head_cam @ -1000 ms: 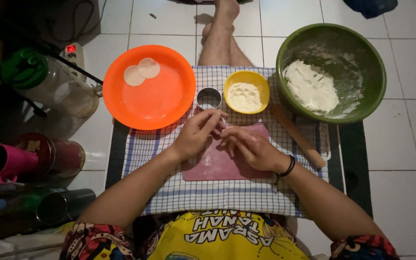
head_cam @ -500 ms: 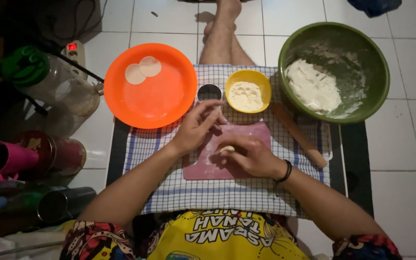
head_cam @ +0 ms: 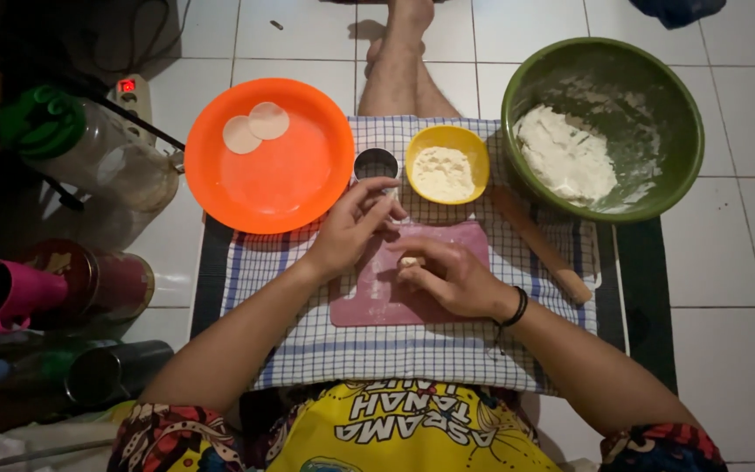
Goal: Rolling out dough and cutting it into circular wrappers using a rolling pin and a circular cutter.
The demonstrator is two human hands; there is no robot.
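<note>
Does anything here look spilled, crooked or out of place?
Nothing looks spilled. The only mess is flour smeared up the inside wall of the green bowl around its dough. The rolling pin lies slanted on the checked cloth, and a bare leg stretches out just beyond the dishes.

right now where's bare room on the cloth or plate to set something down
Free: the orange plate below its two dough discs, and the checked cloth below the pink mat. Crowded: around the metal cutter, yellow bowl, both hands and rolling pin.
</note>
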